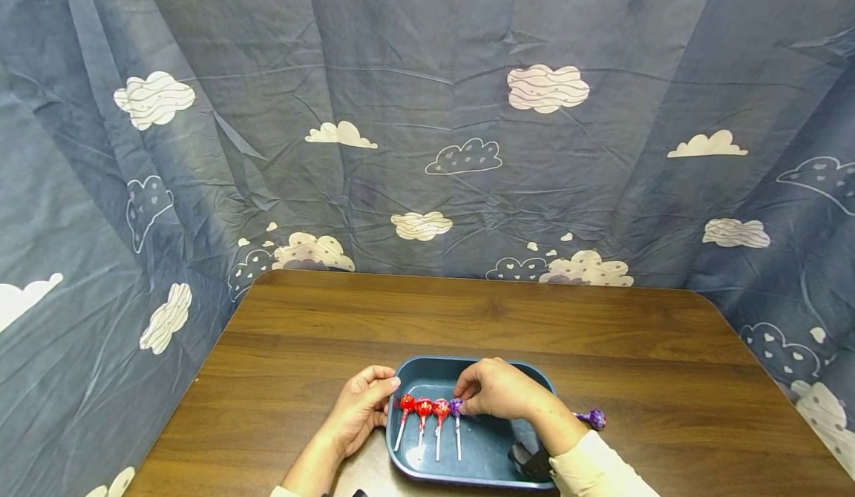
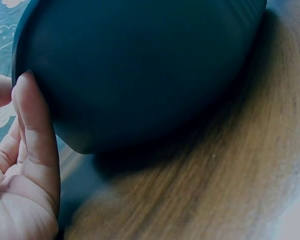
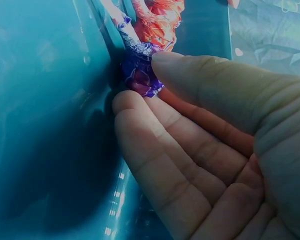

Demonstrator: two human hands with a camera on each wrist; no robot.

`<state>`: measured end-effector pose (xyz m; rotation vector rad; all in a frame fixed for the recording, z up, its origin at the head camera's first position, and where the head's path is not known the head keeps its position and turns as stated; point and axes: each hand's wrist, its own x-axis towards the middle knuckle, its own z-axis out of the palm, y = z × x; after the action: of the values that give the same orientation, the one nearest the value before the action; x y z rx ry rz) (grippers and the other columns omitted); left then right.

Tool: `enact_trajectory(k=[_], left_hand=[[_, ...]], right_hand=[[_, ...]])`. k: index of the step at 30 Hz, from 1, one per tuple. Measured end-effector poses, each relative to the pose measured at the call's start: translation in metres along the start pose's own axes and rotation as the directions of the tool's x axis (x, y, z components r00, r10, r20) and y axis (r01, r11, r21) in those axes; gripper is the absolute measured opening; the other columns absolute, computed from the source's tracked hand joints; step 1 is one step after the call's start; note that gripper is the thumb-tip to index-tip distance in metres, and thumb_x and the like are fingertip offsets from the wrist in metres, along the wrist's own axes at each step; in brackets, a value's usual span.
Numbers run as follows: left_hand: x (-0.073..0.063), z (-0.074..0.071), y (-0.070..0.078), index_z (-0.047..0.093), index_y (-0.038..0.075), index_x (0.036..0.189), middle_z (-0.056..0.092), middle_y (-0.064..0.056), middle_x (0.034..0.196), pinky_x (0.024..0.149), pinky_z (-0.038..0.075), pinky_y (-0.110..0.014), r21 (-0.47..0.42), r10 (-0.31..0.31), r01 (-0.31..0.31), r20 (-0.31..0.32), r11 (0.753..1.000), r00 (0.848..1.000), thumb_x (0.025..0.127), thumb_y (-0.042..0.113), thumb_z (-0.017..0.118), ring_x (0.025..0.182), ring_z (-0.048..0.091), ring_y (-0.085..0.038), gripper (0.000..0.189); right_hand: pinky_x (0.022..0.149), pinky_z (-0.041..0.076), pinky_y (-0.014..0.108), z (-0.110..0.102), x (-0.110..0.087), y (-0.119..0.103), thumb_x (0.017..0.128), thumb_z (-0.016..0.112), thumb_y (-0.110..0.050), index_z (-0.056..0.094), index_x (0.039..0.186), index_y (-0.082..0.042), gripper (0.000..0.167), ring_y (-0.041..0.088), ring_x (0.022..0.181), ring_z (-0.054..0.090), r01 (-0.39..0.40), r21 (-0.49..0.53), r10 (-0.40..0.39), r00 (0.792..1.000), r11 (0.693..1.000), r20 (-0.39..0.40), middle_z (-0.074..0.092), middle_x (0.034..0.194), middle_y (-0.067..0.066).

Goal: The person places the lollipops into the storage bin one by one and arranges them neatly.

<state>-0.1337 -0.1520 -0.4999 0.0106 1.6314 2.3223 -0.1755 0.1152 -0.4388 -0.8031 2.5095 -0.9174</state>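
A blue rectangular tray (image 1: 487,449) sits near the front of the table, long side facing me. My left hand (image 1: 355,412) holds its left side, thumb at the rim and fingers against the outer wall (image 2: 155,75). Inside, three lollipops in red wrappers (image 1: 424,407) lie side by side, sticks pointing toward me. To their right is a purple-wrapped lollipop (image 1: 457,406), lined up the same way. My right hand (image 1: 502,390) reaches over the tray's right part and pinches this lollipop's head (image 3: 140,75) between thumb and fingers.
Another purple-wrapped lollipop (image 1: 597,418) lies on the table just right of the tray, its stick partly behind my right forearm. The brown wooden table (image 1: 320,319) reaches back to a blue-grey cloud-patterned curtain (image 1: 461,208). A black wrist device (image 1: 531,461) shows at my right wrist.
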Motion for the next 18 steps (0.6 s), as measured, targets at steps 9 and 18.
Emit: enact_trajectory(k=[9,18], left_hand=[[-0.001,0.001,0.001,0.055,0.014,0.104,0.061,0.008,0.076,0.052,0.051,-0.019,-0.011,-0.004,0.004,0.0,1.0,1.0,0.096,0.011,0.063,0.059,0.055,-0.004,0.011],[-0.001,0.002,0.002,0.055,0.014,0.105,0.06,0.008,0.077,0.052,0.051,-0.019,-0.011,-0.007,0.007,-0.007,1.0,1.0,0.096,0.011,0.063,0.059,0.054,-0.004,0.012]], right_hand=[[0.064,0.052,0.022,-0.003,-0.002,-0.001,0.078,0.085,-0.014,0.076,0.092,-0.011,0.016,0.004,0.074,0.065,-0.014,0.012,0.014,1.0,1.0,0.007,0.075,0.081,-0.005],[0.07,0.056,0.02,-0.019,-0.014,-0.002,0.087,0.08,-0.023,0.076,0.103,-0.005,0.024,0.006,0.081,0.07,-0.006,0.094,0.026,0.976,0.996,-0.214,0.078,0.09,-0.001]])
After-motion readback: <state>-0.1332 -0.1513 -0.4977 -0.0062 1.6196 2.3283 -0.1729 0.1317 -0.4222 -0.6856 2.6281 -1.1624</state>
